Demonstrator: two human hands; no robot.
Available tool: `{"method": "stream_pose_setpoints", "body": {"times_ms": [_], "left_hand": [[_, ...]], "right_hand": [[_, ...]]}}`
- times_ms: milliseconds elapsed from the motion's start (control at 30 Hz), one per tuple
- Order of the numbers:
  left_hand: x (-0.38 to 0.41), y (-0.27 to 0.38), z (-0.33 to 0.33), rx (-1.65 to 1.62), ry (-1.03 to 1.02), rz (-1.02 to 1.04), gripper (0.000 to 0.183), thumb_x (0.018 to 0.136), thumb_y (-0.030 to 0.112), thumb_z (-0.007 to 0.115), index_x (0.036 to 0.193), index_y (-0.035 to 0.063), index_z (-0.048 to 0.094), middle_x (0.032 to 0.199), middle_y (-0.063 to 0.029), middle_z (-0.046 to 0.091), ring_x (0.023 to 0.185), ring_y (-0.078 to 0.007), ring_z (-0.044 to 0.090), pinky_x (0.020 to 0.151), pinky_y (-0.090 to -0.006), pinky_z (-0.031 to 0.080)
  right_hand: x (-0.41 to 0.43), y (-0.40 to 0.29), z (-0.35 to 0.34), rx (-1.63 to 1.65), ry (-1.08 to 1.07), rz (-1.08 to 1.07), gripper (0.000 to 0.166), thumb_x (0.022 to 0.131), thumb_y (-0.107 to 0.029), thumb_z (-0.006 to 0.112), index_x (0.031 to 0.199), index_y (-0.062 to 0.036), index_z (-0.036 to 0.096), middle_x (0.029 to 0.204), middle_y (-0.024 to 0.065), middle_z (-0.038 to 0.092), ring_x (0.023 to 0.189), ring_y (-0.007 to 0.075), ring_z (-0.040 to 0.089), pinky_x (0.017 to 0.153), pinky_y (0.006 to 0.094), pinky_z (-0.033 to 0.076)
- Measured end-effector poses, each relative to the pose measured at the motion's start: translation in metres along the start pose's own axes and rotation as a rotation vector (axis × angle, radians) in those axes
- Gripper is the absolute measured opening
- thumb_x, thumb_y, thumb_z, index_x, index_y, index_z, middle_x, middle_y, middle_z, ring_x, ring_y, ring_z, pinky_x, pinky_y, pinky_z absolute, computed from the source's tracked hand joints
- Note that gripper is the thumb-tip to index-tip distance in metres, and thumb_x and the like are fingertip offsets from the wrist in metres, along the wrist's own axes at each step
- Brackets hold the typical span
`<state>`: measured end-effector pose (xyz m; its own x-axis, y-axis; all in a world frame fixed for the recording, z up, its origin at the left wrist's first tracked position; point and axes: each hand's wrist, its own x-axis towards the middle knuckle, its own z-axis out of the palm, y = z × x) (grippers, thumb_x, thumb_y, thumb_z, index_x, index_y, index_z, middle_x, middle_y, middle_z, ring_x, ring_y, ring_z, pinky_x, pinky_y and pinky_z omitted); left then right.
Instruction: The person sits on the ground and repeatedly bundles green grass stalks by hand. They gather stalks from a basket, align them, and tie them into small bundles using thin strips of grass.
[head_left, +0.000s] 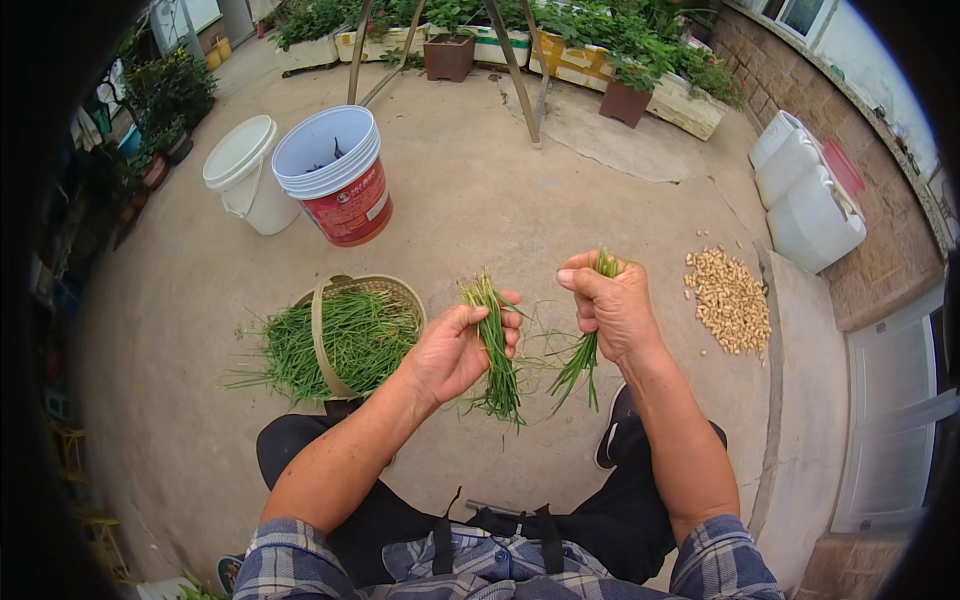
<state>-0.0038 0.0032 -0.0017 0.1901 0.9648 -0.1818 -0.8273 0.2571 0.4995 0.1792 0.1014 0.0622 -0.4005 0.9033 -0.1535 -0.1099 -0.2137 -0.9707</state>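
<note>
My left hand (457, 349) grips a bunch of green chives or similar thin leaves (499, 367), pale stem ends up and leaf tips hanging down. A second, smaller bunch of the same greens (581, 367) is closed in my right hand (611, 304), its cut-looking ends poking out above the fist. The two bunches are apart. Left of my left hand stands a woven basket (416, 292) with an arched handle, heaped with loose greens (360, 341) that spill over its left side. Thin stray stalks (536, 360) lie on the ground between my hands.
A lidded white bucket (255, 180) and a red-and-white bucket (349, 202) with dark bits inside stand beyond the basket. Peanuts in shells (727, 304) lie heaped at right, near white plastic jugs (814, 217). Metal frame legs (514, 71) and planters (574, 60) are at the back.
</note>
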Motion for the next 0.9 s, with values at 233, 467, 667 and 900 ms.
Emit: {"method": "stream_pose_setpoints", "body": {"times_ms": [233,467,667,900], "left_hand": [[0.000,-0.010,0.001,0.118,0.019,0.022,0.038,0.089,0.005,0.053,0.127,0.0005,0.051,0.099,-0.0066,0.062,0.088,-0.0165,0.058,0.079,-0.0315,0.048],[-0.001,-0.020,0.002,0.216,0.065,0.042,0.044,0.080,-0.008,0.048,0.122,0.0048,0.053,0.110,-0.0024,0.059,0.100,-0.0128,0.055,0.086,-0.0306,0.045],[0.001,-0.026,-0.007,0.220,0.049,0.042,0.051,0.077,-0.010,0.043,0.126,0.0042,0.051,0.121,-0.0031,0.056,0.110,-0.0125,0.053,0.096,-0.0292,0.042],[-0.001,-0.023,-0.001,0.234,0.022,0.040,0.049,0.078,-0.010,0.043,0.125,0.0006,0.050,0.125,-0.0062,0.055,0.119,-0.0144,0.049,0.104,-0.0301,0.036]], "right_hand": [[-0.014,0.004,0.027,-0.046,-0.198,-0.041,0.005,0.081,0.003,0.063,0.079,0.0067,0.063,0.065,0.0087,0.062,0.054,0.0137,0.059,0.049,0.0306,0.053],[-0.013,0.038,0.030,-0.272,-0.251,-0.153,0.004,0.079,0.000,0.064,0.079,0.0045,0.064,0.060,0.0041,0.059,0.053,0.0085,0.056,0.046,0.0270,0.048],[-0.015,0.046,0.035,-0.352,-0.197,-0.168,0.005,0.077,-0.002,0.065,0.078,0.0029,0.065,0.059,0.0031,0.058,0.052,0.0072,0.053,0.044,0.0267,0.045],[-0.006,0.060,0.029,-0.392,-0.109,-0.179,0.008,0.074,-0.005,0.067,0.070,0.0006,0.063,0.058,-0.0001,0.057,0.054,0.0058,0.048,0.048,0.0275,0.040]]}}
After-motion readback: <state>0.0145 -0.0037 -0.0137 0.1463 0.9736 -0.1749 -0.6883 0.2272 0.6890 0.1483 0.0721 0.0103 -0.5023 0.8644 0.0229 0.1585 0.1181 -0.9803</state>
